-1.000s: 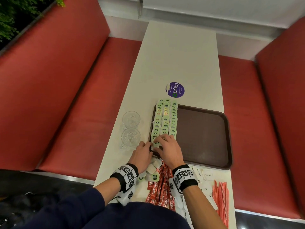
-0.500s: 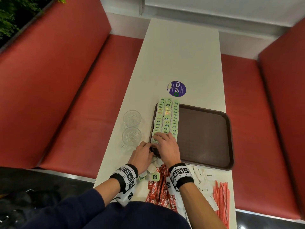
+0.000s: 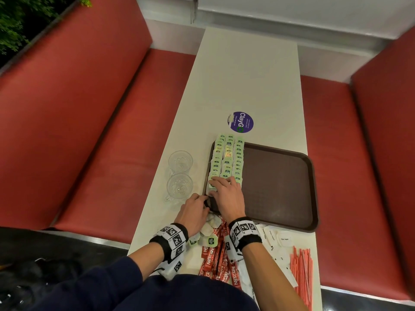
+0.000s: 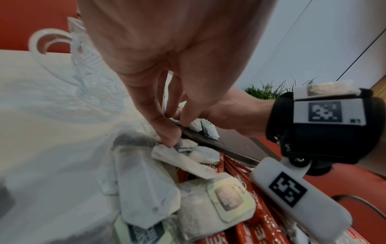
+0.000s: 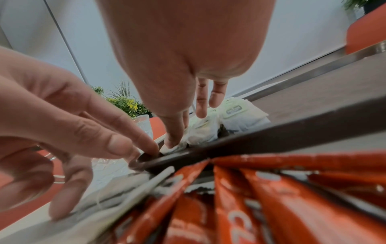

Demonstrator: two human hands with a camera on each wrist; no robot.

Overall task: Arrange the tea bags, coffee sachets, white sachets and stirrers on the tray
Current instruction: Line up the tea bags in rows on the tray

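Tea-bag step: right hand (image 3: pixel 226 194) lies flat, fingers pressing the tea bags (image 3: pixel 226 158) on the tray (image 3: pixel 312 189). Left hand (image 3: pixel 194 211) just beside it, fingertips at the tray's corner, pinching nothing clear. Next probably: grab loose bags under the wrists.

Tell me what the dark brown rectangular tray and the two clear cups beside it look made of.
Dark brown rectangular tray: probably moulded plastic, matte, with a fine grid texture and a rounded raised rim. Two clear cups: transparent with a cut-diamond pattern; glass or clear plastic, cannot tell which.
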